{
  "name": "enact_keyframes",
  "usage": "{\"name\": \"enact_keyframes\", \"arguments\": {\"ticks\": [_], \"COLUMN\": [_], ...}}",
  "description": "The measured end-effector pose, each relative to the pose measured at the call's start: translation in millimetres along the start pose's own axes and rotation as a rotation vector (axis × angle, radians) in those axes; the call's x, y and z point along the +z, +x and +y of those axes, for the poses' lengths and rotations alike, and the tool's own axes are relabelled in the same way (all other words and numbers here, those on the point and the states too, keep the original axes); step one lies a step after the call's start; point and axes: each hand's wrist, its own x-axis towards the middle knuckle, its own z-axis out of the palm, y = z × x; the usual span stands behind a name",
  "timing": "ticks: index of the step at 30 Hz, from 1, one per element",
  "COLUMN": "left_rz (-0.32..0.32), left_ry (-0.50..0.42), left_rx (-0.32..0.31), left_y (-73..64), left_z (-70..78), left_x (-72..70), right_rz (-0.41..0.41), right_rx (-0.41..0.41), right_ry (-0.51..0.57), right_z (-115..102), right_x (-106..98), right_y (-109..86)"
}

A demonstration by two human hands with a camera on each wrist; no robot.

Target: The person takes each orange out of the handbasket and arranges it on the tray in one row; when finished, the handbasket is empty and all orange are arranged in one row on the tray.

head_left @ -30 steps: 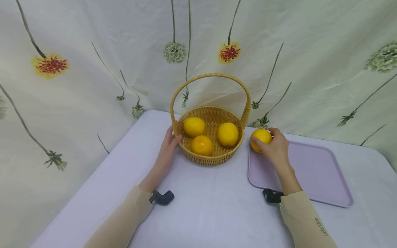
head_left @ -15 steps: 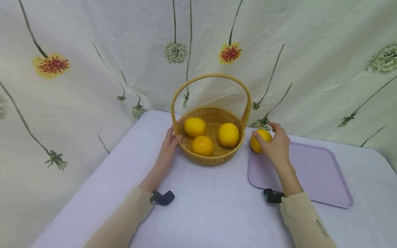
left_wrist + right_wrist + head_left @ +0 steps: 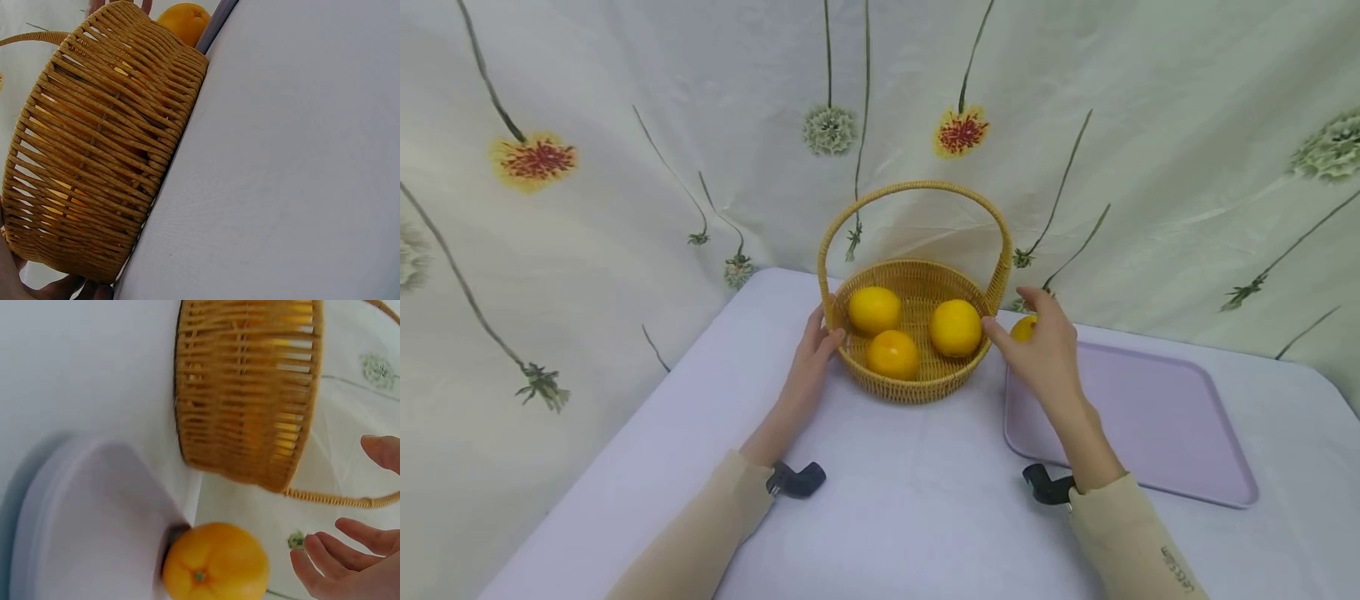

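Note:
A round wicker basket [image 3: 904,392] with a tall arched handle stands on the table, holding three oranges [image 3: 892,355]. My left hand [image 3: 808,354] grips its left side, thumb at the rim, other fingers on the outer wall and partly hidden. My right hand [image 3: 1043,350] is raised over the tray's back left corner, its fingers spread and holding nothing. The thumb looks close to the basket's right rim in the head view, but the right wrist view shows a gap. Below and behind that hand, another orange [image 3: 215,562] sits at the corner of the lilac tray [image 3: 1150,408].
A white cloth covers the table [image 3: 902,492]. Behind it hangs a pale curtain [image 3: 745,100] printed with flowers, close to the back of the basket. Dark camera mounts [image 3: 801,480] stick out from both wrists.
My right hand has let go of the orange on the tray and moved left and up toward the basket. That orange stays in its place. My left hand keeps its hold on the basket.

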Motion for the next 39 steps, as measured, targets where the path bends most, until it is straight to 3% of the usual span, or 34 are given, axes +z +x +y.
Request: {"name": "enact_keyframes", "arguments": {"ticks": [5, 14, 24, 31, 39], "left_rz": [0.000, 0.006, -0.001, -0.026, -0.004], "left_ry": [0.002, 0.004, -0.013, 0.004, 0.001], "left_rx": [-0.005, -0.003, -0.028, -0.039, -0.008], "left_y": [-5.5, -4.1, -6.6, -15.3, -5.7], "left_z": [7.6, 0.5, 9.1, 30.2, 9.6], "left_x": [0.1, -2.3, -1.7, 0.1, -0.3], "right_rz": [-0.037, -0.073, -0.366, -0.471, -0.598], "right_rx": [-0.053, -0.051, -0.053, -0.034, -0.040], "right_ry": [0.030, 0.024, 0.029, -0.012, -0.104], "right_z": [-14, -34, -54, -61, -65], "right_x": [11, 25, 55, 70, 79], "right_y": [-4.0, -15.2, -12.5, -5.8, 3.1]}}
